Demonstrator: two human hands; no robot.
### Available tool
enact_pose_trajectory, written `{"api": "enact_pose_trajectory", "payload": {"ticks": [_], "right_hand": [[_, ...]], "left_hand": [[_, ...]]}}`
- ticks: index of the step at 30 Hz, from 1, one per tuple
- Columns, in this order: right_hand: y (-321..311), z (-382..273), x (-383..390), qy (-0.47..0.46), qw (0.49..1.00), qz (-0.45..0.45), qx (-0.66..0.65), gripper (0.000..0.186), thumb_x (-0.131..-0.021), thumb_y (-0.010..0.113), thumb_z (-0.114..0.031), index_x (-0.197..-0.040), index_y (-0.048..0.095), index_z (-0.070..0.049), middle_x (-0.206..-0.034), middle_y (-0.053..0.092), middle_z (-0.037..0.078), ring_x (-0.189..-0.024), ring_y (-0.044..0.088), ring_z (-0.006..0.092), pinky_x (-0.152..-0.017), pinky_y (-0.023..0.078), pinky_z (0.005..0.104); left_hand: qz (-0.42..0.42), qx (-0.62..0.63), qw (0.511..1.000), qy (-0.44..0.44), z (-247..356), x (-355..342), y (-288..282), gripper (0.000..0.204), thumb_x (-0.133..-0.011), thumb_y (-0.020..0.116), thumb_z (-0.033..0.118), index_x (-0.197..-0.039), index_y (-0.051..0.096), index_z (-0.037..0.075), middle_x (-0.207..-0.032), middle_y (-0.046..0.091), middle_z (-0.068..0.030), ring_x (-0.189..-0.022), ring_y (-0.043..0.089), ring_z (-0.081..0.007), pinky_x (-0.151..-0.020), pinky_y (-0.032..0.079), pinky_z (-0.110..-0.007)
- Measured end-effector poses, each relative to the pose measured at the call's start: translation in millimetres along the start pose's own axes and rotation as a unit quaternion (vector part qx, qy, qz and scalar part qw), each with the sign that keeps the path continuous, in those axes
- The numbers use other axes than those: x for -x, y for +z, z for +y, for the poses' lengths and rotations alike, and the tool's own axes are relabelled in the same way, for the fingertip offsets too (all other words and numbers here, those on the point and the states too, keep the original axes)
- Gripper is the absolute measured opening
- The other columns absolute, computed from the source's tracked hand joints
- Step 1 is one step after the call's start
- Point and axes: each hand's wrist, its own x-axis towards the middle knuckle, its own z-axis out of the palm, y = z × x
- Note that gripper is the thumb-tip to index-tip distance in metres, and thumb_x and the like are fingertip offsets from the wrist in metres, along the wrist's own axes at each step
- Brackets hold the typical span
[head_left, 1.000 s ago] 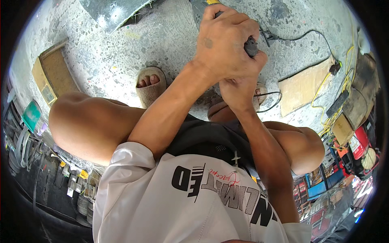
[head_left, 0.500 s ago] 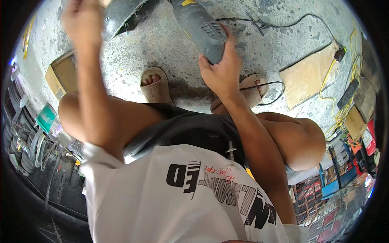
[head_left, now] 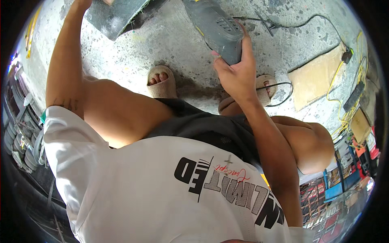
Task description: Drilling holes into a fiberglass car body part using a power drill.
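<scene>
My right hand (head_left: 239,77) is wrapped round the rear of a grey corded power tool (head_left: 214,28) with vent slots and yellow marks. The tool's far end lies past the upper edge, so its working head is hidden. At the upper left, my left hand (head_left: 82,3) is mostly cut off and its fingers do not show. It is nearest a dark grey sheet piece (head_left: 109,18) with a rough, frayed edge, lying on the concrete floor (head_left: 125,54). Whether the hand touches that piece I cannot tell.
A black power cord (head_left: 296,25) runs right from the tool. A flat piece of cardboard (head_left: 316,77) lies to the right, beside a yellow extension cord (head_left: 333,95) and a black power strip (head_left: 353,97). My sandalled feet stand between the hands. Clutter lines both sides.
My left arm has swung outward and forward, with the hand now largely out of the picture. My right hand still grips the power tool, slightly further right in view. More of the sheet piece shows.
</scene>
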Motion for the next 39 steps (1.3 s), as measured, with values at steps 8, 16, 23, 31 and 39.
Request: {"api": "enact_pose_trajectory", "payload": {"ticks": [8, 16, 23, 31, 39], "right_hand": [[-4, 9, 1, 0.011, 1.0, 0.028, -0.002, 0.08, -0.075, 0.061, 0.001, -0.151, 0.039, -0.008, -0.123, 0.067, 0.023, -0.117, 0.066, 0.0372, -0.1, 0.05, 0.0401], [7, 9, -2, -0.029, 0.998, 0.022, 0.043, 0.08, -0.074, 0.062, 0.001, -0.151, 0.04, -0.008, -0.127, 0.066, 0.023, -0.119, 0.066, 0.0393, -0.099, 0.051, 0.0418], [17, 3, -3, -0.072, 0.995, 0.024, 0.065, 0.079, -0.074, 0.064, 0.001, -0.149, 0.043, -0.008, -0.129, 0.064, 0.025, -0.118, 0.065, 0.0423, -0.098, 0.052, 0.0419], [22, 21, 10, -0.045, 0.986, 0.091, 0.134, 0.077, -0.073, 0.07, -0.001, -0.146, 0.046, -0.009, -0.128, 0.065, 0.023, -0.117, 0.065, 0.0419, -0.097, 0.053, 0.0447], [15, 15, 5, 0.011, 0.991, 0.102, 0.08, 0.074, -0.074, 0.069, 0.0, -0.145, 0.049, -0.007, -0.128, 0.066, 0.02, -0.122, 0.065, 0.0322, -0.101, 0.05, 0.0381]], "left_hand": [[-0.027, -0.038, 0.999, -0.005, 37, 20, -1, 0.101, -0.091, 0.06, 0.069, -0.149, 0.028, -0.006, -0.146, 0.047, -0.0297, -0.137, 0.046, -0.0385, -0.112, 0.039, -0.043], [-0.034, -0.063, 0.996, -0.058, 17, 9, -12, 0.1, -0.092, 0.06, 0.067, -0.153, 0.026, -0.004, -0.154, 0.04, -0.0271, -0.144, 0.038, -0.0376, -0.117, 0.034, -0.045], [-0.024, -0.04, 0.998, -0.042, 4, 2, -15, 0.1, -0.093, 0.061, 0.065, -0.155, 0.022, -0.004, -0.154, 0.039, -0.0272, -0.144, 0.037, -0.0373, -0.118, 0.032, -0.044], [-0.027, 0.094, 0.994, -0.056, 32, 23, -4, 0.105, -0.086, 0.075, 0.056, -0.153, 0.022, -0.004, -0.144, 0.047, -0.0299, -0.131, 0.051, -0.0362, -0.109, 0.043, -0.043], [-0.084, 0.212, 0.964, -0.135, 11, -8, -2, 0.051, -0.089, 0.075, 0.04, -0.117, 0.07, -0.002, -0.114, 0.071, -0.0136, -0.106, 0.064, -0.0246, -0.095, 0.045, -0.034]]}}
